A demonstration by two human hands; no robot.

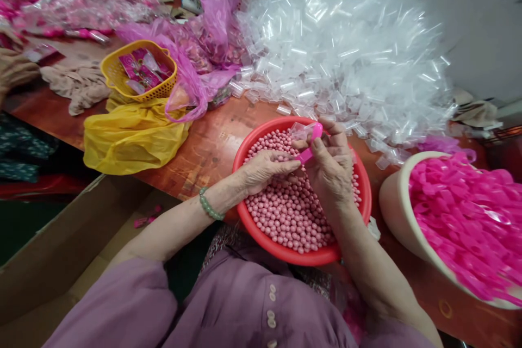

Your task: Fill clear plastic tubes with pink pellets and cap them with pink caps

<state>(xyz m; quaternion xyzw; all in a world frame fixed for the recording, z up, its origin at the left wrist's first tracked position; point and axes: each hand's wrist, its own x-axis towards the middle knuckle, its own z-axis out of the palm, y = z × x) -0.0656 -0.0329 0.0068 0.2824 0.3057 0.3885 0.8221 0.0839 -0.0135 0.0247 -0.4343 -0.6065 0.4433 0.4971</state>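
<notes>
A red bowl [248, 147] full of small pink balls [291, 212] sits at the near edge of the wooden table. Above it my right hand [332, 166] is closed round a bright pink plastic piece [310, 144] with a clear tube at its top. My left hand [267, 168] lies over the balls, its fingertips pinched at the lower end of the pink piece. A green bead bracelet is on my left wrist.
A big heap of clear plastic tubes [346, 49] fills the back. A cream basin [393, 212] of pink plastic pieces stands at the right. A yellow basket [110, 73], a yellow bag [130, 138] and pink bags lie at the left. A cardboard box [61, 244] is below the table edge.
</notes>
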